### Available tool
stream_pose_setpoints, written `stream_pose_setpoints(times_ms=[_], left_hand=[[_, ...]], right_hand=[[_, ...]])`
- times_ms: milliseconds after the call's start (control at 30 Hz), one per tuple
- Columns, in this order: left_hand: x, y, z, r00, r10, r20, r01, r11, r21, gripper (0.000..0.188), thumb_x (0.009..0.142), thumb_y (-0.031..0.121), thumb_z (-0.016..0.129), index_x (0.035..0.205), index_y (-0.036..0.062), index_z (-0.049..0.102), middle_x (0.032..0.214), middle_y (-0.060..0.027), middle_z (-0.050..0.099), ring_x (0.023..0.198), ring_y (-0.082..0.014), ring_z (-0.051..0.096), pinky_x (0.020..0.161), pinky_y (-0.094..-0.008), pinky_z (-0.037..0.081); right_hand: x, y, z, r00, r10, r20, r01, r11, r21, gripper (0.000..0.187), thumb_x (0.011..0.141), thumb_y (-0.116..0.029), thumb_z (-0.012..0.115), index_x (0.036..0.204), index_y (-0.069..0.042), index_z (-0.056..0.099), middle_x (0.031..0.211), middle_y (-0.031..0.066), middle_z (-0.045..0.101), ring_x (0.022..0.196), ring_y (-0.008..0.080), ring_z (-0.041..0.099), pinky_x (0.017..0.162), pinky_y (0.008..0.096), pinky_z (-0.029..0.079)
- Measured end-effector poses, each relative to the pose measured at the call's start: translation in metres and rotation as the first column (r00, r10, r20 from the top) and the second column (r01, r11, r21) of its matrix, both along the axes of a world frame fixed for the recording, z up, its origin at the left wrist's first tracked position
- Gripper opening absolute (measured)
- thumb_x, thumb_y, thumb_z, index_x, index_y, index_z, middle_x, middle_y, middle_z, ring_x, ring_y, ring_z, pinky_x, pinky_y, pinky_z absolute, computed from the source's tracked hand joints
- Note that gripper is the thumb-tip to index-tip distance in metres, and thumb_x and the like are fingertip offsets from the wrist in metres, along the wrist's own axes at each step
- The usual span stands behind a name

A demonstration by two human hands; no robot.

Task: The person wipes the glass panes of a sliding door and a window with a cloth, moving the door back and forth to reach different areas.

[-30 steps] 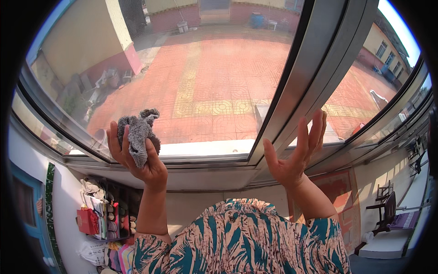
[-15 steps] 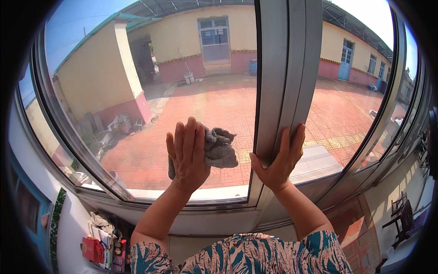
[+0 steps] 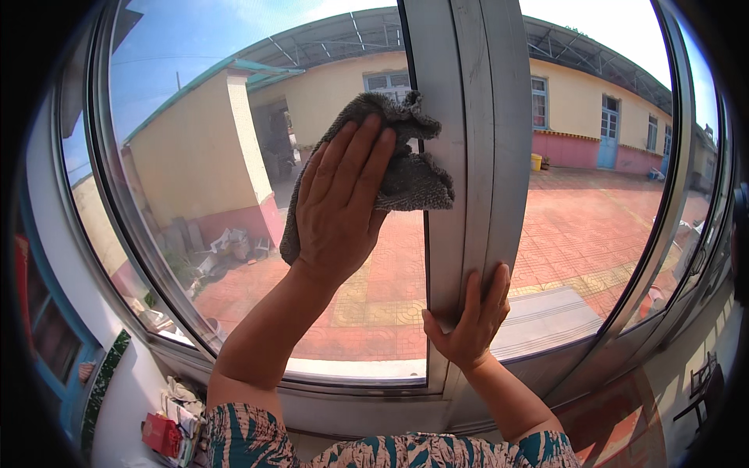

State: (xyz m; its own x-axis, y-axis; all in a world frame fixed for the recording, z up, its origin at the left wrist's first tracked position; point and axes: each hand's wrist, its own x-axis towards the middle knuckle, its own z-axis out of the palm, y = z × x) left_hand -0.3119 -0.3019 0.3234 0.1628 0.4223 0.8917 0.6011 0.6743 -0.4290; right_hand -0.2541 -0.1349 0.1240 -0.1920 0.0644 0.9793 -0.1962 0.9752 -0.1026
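Note:
My left hand (image 3: 337,207) holds a dark grey cloth (image 3: 418,184) pressed under its palm and outstretched fingers against the window pane (image 3: 343,327). The cloth's loose, crumpled right end overlaps the edge of the upright metal window frame (image 3: 485,156). Lower down, my right hand (image 3: 473,324) lies against that same frame, fingers open and pointing up, with nothing in it. The palm side of both hands is hidden.
Below the glass runs the metal bottom rail (image 3: 351,384). A red box (image 3: 161,434) sits among piled items at lower left, and a dark chair (image 3: 706,394) stands at lower right. Outside is a red-tiled courtyard (image 3: 577,226) with low buildings.
My left hand has moved the cloth up the pane and somewhat right, to the frame's edge. My right hand stays on the frame, appearing lower as the view has tilted up.

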Motion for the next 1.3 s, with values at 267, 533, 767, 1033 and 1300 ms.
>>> stream_pose_setpoints(times_ms=[267,533,767,1033,1300], left_hand=[[0.023,-0.080,-0.229,0.938,0.196,0.285,0.014,0.801,-0.598,0.040,0.086,0.019,0.056,0.125,0.0139,0.060,0.133,-0.0034,0.056,0.128,-0.0192,0.046,0.112,-0.0401,0.025],[0.013,-0.042,-0.061,0.942,0.290,0.169,-0.257,0.947,-0.192,0.066,0.087,0.040,0.061,0.139,0.0035,0.045,0.147,-0.0118,0.043,0.139,-0.0271,0.035,0.116,-0.0475,0.011],[-0.013,-0.001,0.093,0.986,0.138,-0.095,-0.139,0.990,0.002,0.069,0.088,0.028,0.056,0.147,0.0028,0.031,0.152,-0.0158,0.032,0.143,-0.0307,0.027,0.117,-0.0475,0.017],[-0.038,0.031,0.206,0.859,0.061,-0.509,0.016,0.989,0.145,0.058,0.084,0.021,0.060,0.136,-0.0004,0.044,0.139,-0.0182,0.044,0.132,-0.0343,0.040,0.111,-0.0480,0.028],[-0.042,0.033,0.195,0.897,-0.083,-0.435,0.098,0.995,0.012,0.056,0.082,0.017,0.062,0.132,-0.0036,0.046,0.128,-0.0207,0.052,0.123,-0.0357,0.048,0.106,-0.0462,0.035]], right_hand=[[0.003,-0.012,0.004,0.999,0.044,-0.011,-0.045,0.997,-0.058,0.078,0.076,-0.040,0.069,0.137,0.002,0.045,0.144,0.0386,0.028,0.133,0.0527,0.032,0.101,0.0516,0.030],[0.005,-0.007,0.004,0.999,0.034,0.022,-0.032,0.998,-0.059,0.077,0.074,-0.038,0.071,0.134,0.003,0.048,0.143,0.0400,0.028,0.132,0.0532,0.031,0.103,0.0534,0.030],[0.008,-0.009,0.005,0.998,0.052,0.033,-0.050,0.997,-0.062,0.077,0.074,-0.038,0.070,0.134,0.005,0.047,0.144,0.0397,0.026,0.133,0.0539,0.029,0.103,0.0547,0.029],[0.005,-0.008,-0.002,0.998,0.032,0.047,-0.030,0.999,-0.042,0.091,0.069,-0.038,0.073,0.141,0.005,0.037,0.149,0.0393,0.017,0.137,0.0551,0.023,0.104,0.0580,0.026],[0.003,-0.013,-0.005,0.997,0.006,0.074,0.000,0.997,-0.073,0.097,0.065,-0.036,0.072,0.145,0.000,0.032,0.150,0.0375,0.018,0.137,0.0546,0.024,0.103,0.0597,0.027]])
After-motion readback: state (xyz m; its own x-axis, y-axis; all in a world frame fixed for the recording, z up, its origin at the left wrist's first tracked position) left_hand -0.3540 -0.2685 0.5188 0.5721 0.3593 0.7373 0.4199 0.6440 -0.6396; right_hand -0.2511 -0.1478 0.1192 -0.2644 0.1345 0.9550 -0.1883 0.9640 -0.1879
